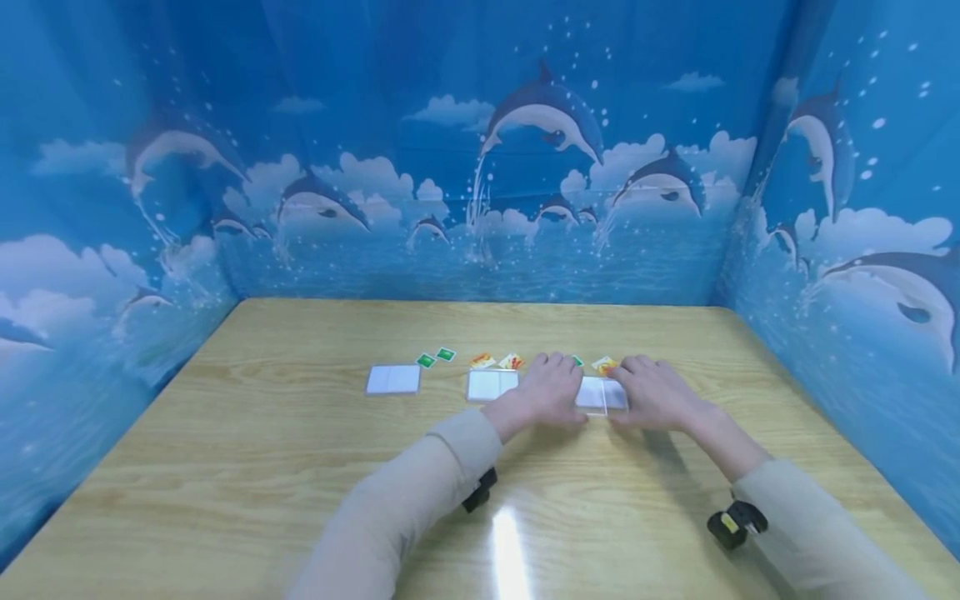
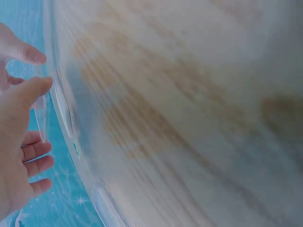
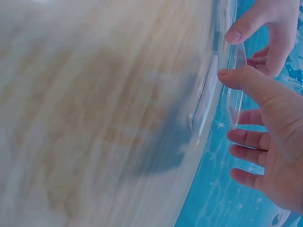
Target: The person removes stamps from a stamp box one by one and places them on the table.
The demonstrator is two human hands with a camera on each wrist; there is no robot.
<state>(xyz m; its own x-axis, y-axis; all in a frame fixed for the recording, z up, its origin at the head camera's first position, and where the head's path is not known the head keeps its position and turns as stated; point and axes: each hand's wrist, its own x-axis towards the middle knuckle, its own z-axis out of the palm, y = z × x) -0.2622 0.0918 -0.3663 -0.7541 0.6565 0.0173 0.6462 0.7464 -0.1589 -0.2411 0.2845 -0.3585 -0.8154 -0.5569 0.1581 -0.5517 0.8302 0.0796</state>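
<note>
Both hands grip one clear plastic cover [image 3: 235,101] from its two ends. My left hand [image 1: 551,389] pinches the left end, thumb on the near side and fingers behind. At the other end my right hand [image 1: 660,392] does the same, its thumb [image 3: 236,78] plain in the right wrist view. Below the cover lies a flat, clear-edged white case [image 3: 206,97], partly hidden by the hands in the head view. A gap shows between cover and case in the right wrist view. Just beyond are an orange-yellow card [image 1: 603,365] and a green card [image 1: 577,360], partly covered by the hands.
Two similar flat white cases lie to the left, one in the middle [image 1: 491,385] and one farther out [image 1: 393,380]. Behind them are green cards [image 1: 446,354] and orange-yellow cards [image 1: 482,360]. A blue dolphin-print curtain [image 1: 480,250] closes off the wooden table [image 1: 300,483] at back and sides.
</note>
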